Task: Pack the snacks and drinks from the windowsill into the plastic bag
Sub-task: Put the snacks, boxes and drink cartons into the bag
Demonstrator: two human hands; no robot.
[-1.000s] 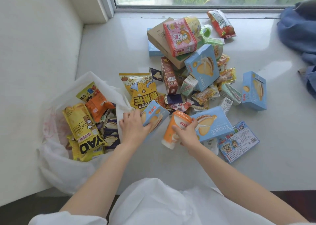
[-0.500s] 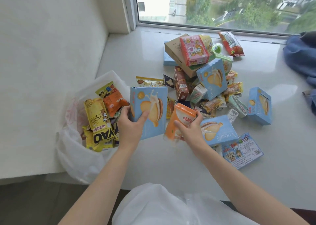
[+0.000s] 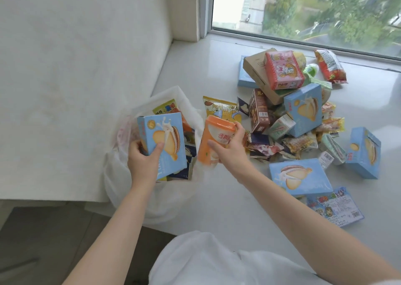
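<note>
My left hand grips a light blue biscuit box and holds it upright over the mouth of the white plastic bag, which lies at the windowsill's left edge with several snack packets inside. My right hand grips an orange drink cup, tilted, just right of the bag's opening. A pile of snacks sits on the windowsill to the right: blue boxes, a pink box, a brown carton, small wrapped sweets.
A yellow crisp packet lies behind the cup. Another blue box and a flat blue card packet lie near my right forearm. One more blue box stands at the right. The white wall rises left of the bag. The window runs along the back.
Both hands lifted their items off the sill and carried them left. The blue box is now over the bag's mouth and the orange cup beside it. The view shifted left.
</note>
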